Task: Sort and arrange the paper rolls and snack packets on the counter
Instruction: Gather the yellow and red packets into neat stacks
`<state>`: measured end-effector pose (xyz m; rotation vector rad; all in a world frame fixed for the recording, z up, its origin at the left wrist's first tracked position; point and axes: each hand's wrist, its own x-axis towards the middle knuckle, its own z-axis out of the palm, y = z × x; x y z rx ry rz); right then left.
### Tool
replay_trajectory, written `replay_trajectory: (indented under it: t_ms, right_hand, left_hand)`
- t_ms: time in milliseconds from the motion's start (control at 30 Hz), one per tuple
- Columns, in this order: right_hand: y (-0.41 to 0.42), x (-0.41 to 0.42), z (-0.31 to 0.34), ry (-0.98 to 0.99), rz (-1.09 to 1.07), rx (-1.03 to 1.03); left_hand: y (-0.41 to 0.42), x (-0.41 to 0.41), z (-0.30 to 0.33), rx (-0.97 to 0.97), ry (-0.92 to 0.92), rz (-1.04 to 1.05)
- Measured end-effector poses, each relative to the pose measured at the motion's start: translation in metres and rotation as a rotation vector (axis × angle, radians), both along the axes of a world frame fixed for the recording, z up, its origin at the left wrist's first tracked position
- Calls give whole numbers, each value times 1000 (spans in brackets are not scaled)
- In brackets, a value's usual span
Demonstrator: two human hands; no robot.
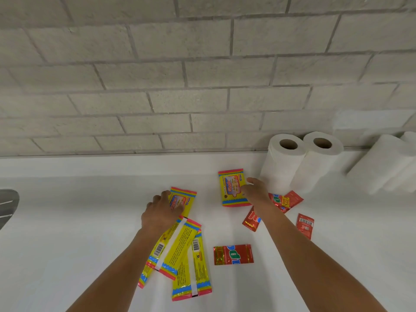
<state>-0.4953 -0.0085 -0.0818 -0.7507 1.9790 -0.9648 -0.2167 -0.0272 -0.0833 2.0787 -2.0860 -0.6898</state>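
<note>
On the white counter (pixel 67 221), the left hand (pixel 159 212) rests with curled fingers on a yellow packet (pixel 183 199) lying face up, its long axis running from near-left to far-right; whether the fingers actually grip it cannot be told. The right hand (pixel 255 191) lies on the right edge of a second yellow packet (pixel 231 188), which sits face up with its long axis pointing away toward the brick wall (pixel 157 75); the fingers look relaxed. Below the left wrist, a heap of yellow packets (pixel 180 251) lies back side up, overlapping, long axes slanting near-left to far-right. Red sachets (pixel 233 254) are scattered near the right forearm, the nearest lying crosswise. Two paper rolls (pixel 283 163) stand upright, touching, against the wall, with more rolls (pixel 387 163) blurred at the right edge.
</note>
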Motion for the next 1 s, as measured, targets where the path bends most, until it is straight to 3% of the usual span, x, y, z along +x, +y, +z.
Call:
replay_trajectory:
  t_ms: [267, 600, 867, 1000]
  right_hand:
    - [-5, -4, -2, -3, 27, -21]
    - [-9, 8, -2, -9, 55, 13]
    - [-9, 10, -7, -59, 42, -3]
    - [-7, 8, -2, 75, 139, -3]
  left_hand:
    - [-3, -11, -1, 18, -104, -6]
    - [-9, -10, -8, 22, -91, 21]
    - [-14, -6, -12, 16, 70, 99]
    - [-17, -3, -11, -38, 184, 130]
